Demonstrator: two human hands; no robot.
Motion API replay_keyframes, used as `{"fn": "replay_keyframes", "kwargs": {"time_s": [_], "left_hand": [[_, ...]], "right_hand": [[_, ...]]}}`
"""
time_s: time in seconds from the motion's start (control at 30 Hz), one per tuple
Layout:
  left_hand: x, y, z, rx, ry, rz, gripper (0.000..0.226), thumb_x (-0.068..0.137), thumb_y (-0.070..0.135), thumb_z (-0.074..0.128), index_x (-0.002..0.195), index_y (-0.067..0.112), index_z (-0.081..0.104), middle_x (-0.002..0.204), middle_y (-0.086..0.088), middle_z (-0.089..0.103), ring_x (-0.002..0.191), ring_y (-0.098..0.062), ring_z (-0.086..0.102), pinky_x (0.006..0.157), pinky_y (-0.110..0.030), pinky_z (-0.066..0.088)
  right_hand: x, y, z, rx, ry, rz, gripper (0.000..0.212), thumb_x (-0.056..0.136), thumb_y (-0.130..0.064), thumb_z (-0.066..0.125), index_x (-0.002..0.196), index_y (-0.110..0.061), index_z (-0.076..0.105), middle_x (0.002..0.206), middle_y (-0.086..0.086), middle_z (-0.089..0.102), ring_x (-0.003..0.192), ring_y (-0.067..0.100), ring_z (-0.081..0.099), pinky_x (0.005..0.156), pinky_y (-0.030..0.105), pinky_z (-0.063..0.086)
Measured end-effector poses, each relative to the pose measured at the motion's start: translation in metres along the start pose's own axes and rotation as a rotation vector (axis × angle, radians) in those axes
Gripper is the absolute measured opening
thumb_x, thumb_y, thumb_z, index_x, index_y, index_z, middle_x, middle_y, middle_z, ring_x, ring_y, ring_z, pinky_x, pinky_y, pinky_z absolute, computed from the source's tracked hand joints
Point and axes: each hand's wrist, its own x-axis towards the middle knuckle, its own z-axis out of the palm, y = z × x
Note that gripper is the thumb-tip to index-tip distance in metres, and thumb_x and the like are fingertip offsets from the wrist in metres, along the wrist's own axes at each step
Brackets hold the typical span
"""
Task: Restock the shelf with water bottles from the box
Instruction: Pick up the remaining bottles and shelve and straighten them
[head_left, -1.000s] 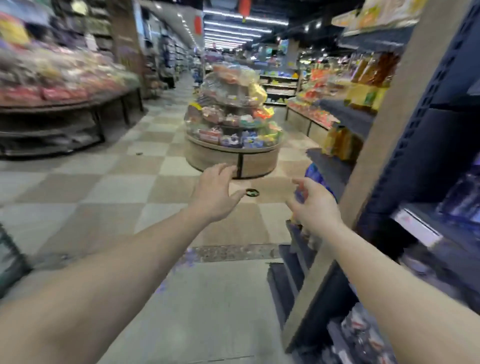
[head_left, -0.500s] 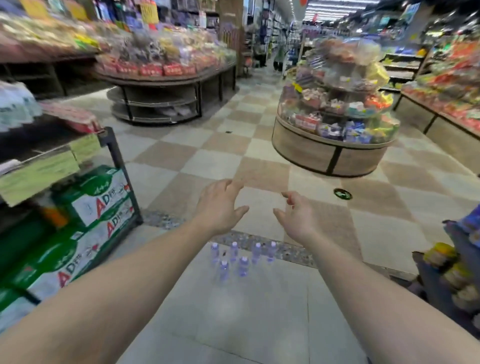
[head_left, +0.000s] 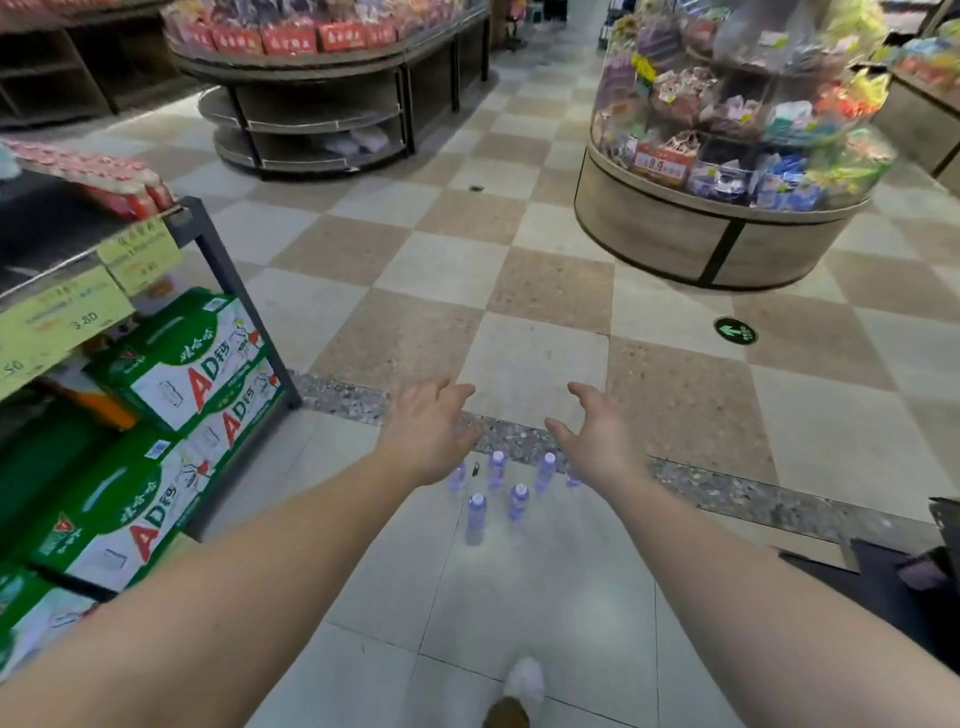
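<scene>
Both hands have swung from the shelf toward the floor: left hand (head_left: 428, 434) and right hand (head_left: 597, 436) reach forward, fingers spread, empty, above the water bottles (head_left: 498, 486), apparently six, standing upright; grasp each near its middle, avoiding neighbours.

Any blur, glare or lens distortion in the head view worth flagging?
Head view: wide-angle bending curves the shelf post; left shelf price tags smeared; water bottles small and soft; faint ceiling-light sheen on the floor tiles; both hands reasonably sharp.
</scene>
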Motion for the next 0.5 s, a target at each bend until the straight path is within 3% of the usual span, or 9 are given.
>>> {"fn": "replay_keyframes", "kwargs": {"time_s": [0.2, 0.3, 0.5], "left_hand": [[0.089, -0.019, 0.042, 0.021, -0.084, -0.032, 0.064, 0.090, 0.051, 0.059, 0.147, 0.029, 0.038, 0.151, -0.010, 0.040, 0.136, -0.031, 0.038, 0.112, -0.042, 0.030], [0.135, -0.035, 0.070, 0.010, -0.114, -0.061, 0.067, 0.089, 0.048, 0.063, 0.148, 0.029, 0.037, 0.153, -0.011, 0.037, 0.140, -0.031, 0.035, 0.115, -0.041, 0.028], [0.205, -0.070, 0.142, -0.088, -0.171, -0.095, 0.066, 0.088, 0.043, 0.065, 0.147, 0.026, 0.041, 0.151, -0.011, 0.041, 0.137, -0.030, 0.039, 0.111, -0.036, 0.029]], "right_hand": [[0.084, 0.038, 0.031, -0.060, -0.074, 0.039, 0.058, 0.092, -0.036, 0.060, 0.145, -0.020, 0.040, 0.137, 0.010, 0.050, 0.124, 0.028, 0.049, 0.097, 0.036, 0.042], [0.127, 0.058, 0.051, -0.113, -0.118, 0.046, 0.060, 0.091, -0.035, 0.062, 0.144, -0.018, 0.040, 0.132, 0.010, 0.054, 0.121, 0.028, 0.050, 0.094, 0.034, 0.041], [0.190, 0.093, 0.120, -0.113, -0.198, 0.111, 0.070, 0.090, -0.031, 0.064, 0.150, -0.025, 0.030, 0.141, 0.005, 0.048, 0.128, 0.026, 0.046, 0.097, 0.037, 0.043]]}}
